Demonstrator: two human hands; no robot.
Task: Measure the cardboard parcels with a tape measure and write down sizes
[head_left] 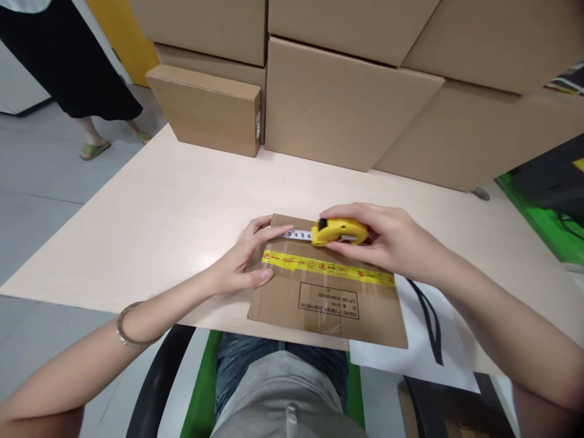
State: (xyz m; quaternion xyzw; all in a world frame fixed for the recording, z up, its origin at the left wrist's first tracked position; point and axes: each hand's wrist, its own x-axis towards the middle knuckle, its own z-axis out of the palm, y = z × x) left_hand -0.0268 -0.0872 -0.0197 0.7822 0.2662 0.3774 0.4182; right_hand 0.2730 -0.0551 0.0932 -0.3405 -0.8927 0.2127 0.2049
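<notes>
A flat cardboard box (283,298) lies on the table near its front edge, with yellow printed tape across it and a black printed frame below that. At its left edge, my left hand (244,255) grips the box, thumb on top and index finger pressing the start of a white tape blade (296,235). My right hand (378,237) is closed around a yellow tape measure (340,232) over the box's far part. The blade runs between both hands, with numbers up to about 6 showing; its very end is hidden under my left fingers.
Large cardboard boxes (337,103) are stacked along the table's back, with a smaller box (205,112) standing at the left. A white sheet (410,347) with a black strap (426,322) lies right of the flat box. A person in a black skirt (68,67) stands back left.
</notes>
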